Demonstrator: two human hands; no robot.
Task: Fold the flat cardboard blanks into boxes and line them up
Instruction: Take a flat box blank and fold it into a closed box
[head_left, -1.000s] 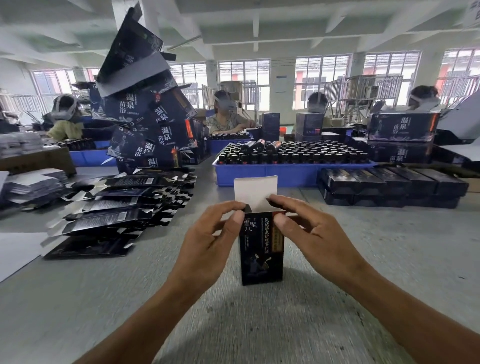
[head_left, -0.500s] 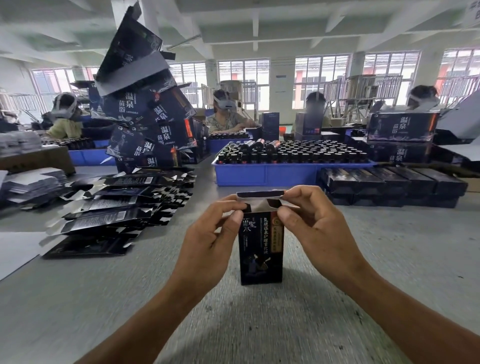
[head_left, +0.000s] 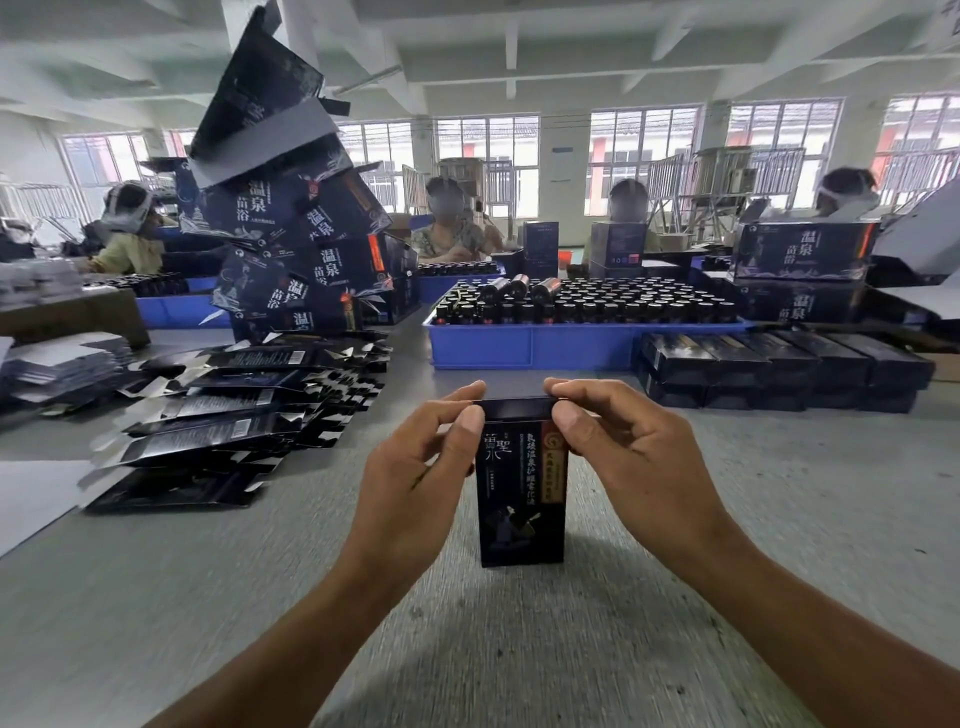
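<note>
The upright black printed cardboard box (head_left: 521, 483) on the grey table (head_left: 779, 519) was pinched at its top corners by the left hand (head_left: 415, 467) and right hand (head_left: 631, 457), its white flap, raised 1 second earlier, now closed flat.

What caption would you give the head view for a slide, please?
Both hands, left hand and right hand, pinch the closed top of an upright dark box on the table.

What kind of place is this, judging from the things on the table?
Most likely a factory packing line. A blue plastic tray holds many dark capped bottles, flat dark printed cardboard blanks lie heaped on the grey table, and other seated workers sit beyond.
</note>
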